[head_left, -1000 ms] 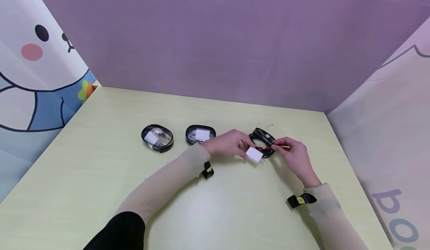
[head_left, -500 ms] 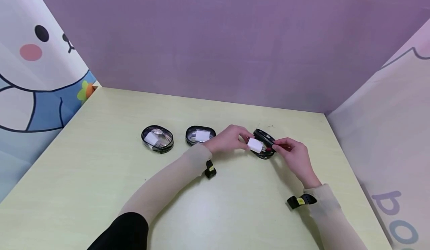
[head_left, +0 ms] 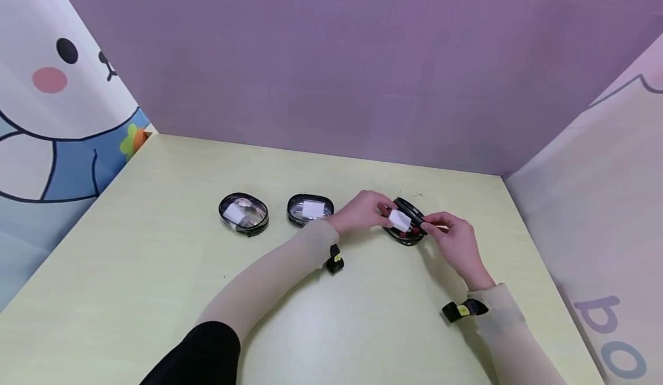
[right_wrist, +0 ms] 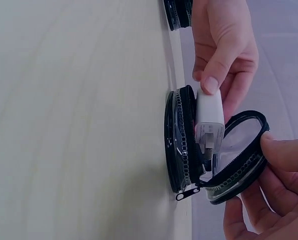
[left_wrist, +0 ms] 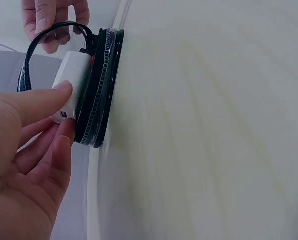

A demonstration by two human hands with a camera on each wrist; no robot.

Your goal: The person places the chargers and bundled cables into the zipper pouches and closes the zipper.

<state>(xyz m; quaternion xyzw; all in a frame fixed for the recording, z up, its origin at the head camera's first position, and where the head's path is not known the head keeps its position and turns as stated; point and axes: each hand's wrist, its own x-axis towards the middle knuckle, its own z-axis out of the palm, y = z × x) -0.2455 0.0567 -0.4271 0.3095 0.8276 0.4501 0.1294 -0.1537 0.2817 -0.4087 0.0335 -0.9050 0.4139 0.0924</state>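
Note:
My left hand pinches a white plug-in charger between thumb and fingers. It holds the charger at the mouth of a small round case with clear sides and black zip edging. The charger's flat metal prongs point into the opening. My right hand grips the rim of the case's raised lid, keeping it tilted back. A zipper pull hangs where lid and body meet. A little red shows inside the case, mostly hidden by the charger.
Two similar black-edged cases, one at the left and one in the middle, each hold a white charger. The left forearm passes close by the middle case. A purple backdrop rises behind the pale table, with printed panels either side.
My left hand has carried the charger up and rightward, from the near side of the open case to over its opening. The right hand keeps its grip on the lid, almost still.

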